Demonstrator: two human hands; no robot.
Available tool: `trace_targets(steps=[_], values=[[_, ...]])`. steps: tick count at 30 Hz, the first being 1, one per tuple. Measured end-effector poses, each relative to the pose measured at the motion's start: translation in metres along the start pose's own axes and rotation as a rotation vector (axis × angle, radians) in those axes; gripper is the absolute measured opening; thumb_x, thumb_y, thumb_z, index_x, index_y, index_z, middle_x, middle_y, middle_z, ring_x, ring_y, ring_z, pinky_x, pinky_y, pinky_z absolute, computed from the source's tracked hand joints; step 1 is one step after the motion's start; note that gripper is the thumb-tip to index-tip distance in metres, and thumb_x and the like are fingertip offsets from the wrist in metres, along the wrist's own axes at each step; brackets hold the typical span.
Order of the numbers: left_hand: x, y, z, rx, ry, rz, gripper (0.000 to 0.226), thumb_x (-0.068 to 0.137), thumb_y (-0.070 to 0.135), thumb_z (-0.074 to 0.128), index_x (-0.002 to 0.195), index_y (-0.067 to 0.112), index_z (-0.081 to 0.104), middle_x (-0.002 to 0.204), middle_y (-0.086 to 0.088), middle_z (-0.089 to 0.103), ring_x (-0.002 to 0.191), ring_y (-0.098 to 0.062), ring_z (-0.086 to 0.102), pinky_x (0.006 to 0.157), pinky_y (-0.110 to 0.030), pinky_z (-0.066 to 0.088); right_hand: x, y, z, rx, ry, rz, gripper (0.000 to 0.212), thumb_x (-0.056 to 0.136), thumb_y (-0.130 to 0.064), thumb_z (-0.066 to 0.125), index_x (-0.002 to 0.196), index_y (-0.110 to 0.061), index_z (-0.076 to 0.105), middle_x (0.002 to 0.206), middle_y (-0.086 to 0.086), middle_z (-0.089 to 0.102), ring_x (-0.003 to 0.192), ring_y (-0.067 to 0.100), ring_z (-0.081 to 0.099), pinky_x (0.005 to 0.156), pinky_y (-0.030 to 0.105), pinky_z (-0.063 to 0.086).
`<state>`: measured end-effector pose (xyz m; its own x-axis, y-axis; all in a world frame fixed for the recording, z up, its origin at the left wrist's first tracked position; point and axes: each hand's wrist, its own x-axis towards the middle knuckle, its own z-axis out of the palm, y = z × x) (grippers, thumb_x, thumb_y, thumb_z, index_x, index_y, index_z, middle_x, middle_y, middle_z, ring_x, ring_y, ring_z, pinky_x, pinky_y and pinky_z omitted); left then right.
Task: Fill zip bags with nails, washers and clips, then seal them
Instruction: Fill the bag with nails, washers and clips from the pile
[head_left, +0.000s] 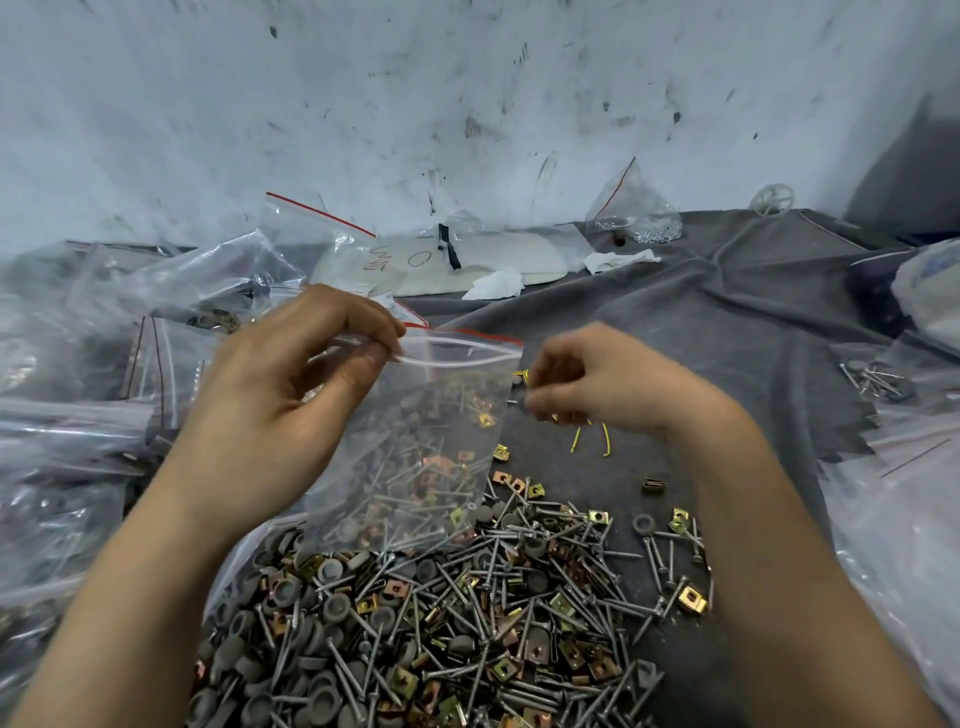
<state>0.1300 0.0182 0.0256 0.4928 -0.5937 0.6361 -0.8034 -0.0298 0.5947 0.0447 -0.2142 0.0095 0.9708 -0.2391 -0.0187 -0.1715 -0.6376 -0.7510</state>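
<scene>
Left hand (291, 384) pinches the open mouth of the clear plastic zip bag with a red top stripe (415, 467), which hangs below the grip. Right hand (597, 384) curls round small blurred fasteners (523, 375) just beside that mouth. The loose pile of grey nails, washers and gold clips (441, 623) lies underneath.

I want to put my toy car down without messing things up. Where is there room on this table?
The widest bare grey cloth lies beyond the right hand, between the crumpled tissues and the loose nails on the right. Crowded: the pile of nails, washers and clips in front, and the plastic bags heaped on the left.
</scene>
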Motion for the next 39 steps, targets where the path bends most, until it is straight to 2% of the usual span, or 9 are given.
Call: trace_targets(steps=[4,9,13,15,18,23,27,32,39], values=[[0.000,0.005,0.003,-0.021,-0.032,0.045,0.017,0.088,0.024,0.048,0.091,0.016,0.062,0.103,0.007,0.064,0.105,-0.016,0.061,0.085,-0.024,0.051,-0.016,-0.036,-0.006,0.363,0.433,-0.343,0.012,0.078,-0.015,0.075,0.074,-0.020,0.065,0.065,-0.011,0.063,0.061,0.003,0.055,0.059,0.019,0.045],[0.001,0.009,0.006,-0.032,-0.045,0.078,0.015,0.090,0.023,0.048,0.091,0.017,0.062,0.105,0.003,0.064,0.106,-0.015,0.061,0.086,-0.020,0.049,-0.032,-0.058,0.002,0.071,0.274,-0.387,0.004,0.081,-0.019,0.073,0.084,-0.021,0.073,0.097,-0.005,0.068,0.087,0.005,0.064,0.074,0.014,0.048],[-0.001,0.011,0.006,-0.088,-0.031,0.050,0.015,0.089,0.026,0.048,0.092,0.020,0.062,0.105,0.002,0.065,0.107,-0.018,0.062,0.088,-0.021,0.050,-0.046,-0.043,-0.026,0.212,0.594,-0.368,0.005,0.081,-0.022,0.070,0.079,-0.027,0.070,0.078,-0.014,0.070,0.071,-0.001,0.062,0.068,0.018,0.050],[-0.001,0.014,0.008,-0.119,-0.020,0.062,0.014,0.089,0.025,0.049,0.091,0.020,0.061,0.105,0.001,0.065,0.106,-0.017,0.063,0.087,-0.019,0.049,-0.051,-0.023,-0.028,0.004,0.506,-0.184,0.005,0.079,-0.023,0.073,0.078,-0.026,0.070,0.068,-0.013,0.067,0.065,0.001,0.059,0.060,0.009,0.044],[0.000,0.020,0.012,-0.153,-0.016,0.109,0.012,0.089,0.022,0.049,0.091,0.020,0.061,0.105,-0.003,0.064,0.106,-0.015,0.063,0.087,-0.018,0.049,-0.053,0.024,0.002,-0.546,0.082,0.152,0.015,0.083,-0.025,0.070,0.097,-0.020,0.069,0.089,-0.004,0.066,0.083,0.011,0.060,0.069,0.014,0.044],[-0.004,0.030,0.016,-0.113,-0.025,0.122,0.012,0.089,0.025,0.048,0.091,0.023,0.060,0.102,-0.002,0.065,0.101,-0.016,0.062,0.086,-0.035,0.054,-0.072,0.069,0.031,-0.734,-0.039,0.188,0.007,0.084,-0.017,0.064,0.090,-0.021,0.064,0.099,0.000,0.063,0.097,0.020,0.060,0.077,0.026,0.044],[-0.005,0.033,0.019,-0.079,-0.050,0.148,0.018,0.089,0.025,0.048,0.091,0.013,0.062,0.101,-0.002,0.065,0.100,-0.017,0.062,0.082,-0.047,0.052,-0.077,0.057,0.013,-0.505,0.135,0.092,0.014,0.077,-0.007,0.073,0.081,-0.019,0.066,0.077,-0.005,0.059,0.079,0.015,0.060,0.067,0.020,0.040],[-0.005,0.035,0.021,-0.053,-0.138,0.186,0.024,0.090,0.028,0.048,0.089,0.013,0.065,0.102,0.005,0.064,0.100,-0.016,0.062,0.080,-0.043,0.050,-0.088,-0.021,-0.014,0.264,0.526,-0.314,0.034,0.072,0.007,0.074,0.070,-0.024,0.060,0.067,-0.006,0.067,0.064,0.006,0.059,0.063,0.020,0.049],[-0.005,0.035,0.015,-0.144,-0.141,0.150,0.020,0.088,0.028,0.049,0.091,0.017,0.065,0.104,0.004,0.065,0.104,-0.017,0.063,0.085,-0.030,0.053,-0.089,-0.063,-0.007,0.033,0.473,-0.421,0.009,0.079,-0.006,0.074,0.083,-0.007,0.066,0.082,0.003,0.071,0.077,0.012,0.066,0.074,0.029,0.054]])
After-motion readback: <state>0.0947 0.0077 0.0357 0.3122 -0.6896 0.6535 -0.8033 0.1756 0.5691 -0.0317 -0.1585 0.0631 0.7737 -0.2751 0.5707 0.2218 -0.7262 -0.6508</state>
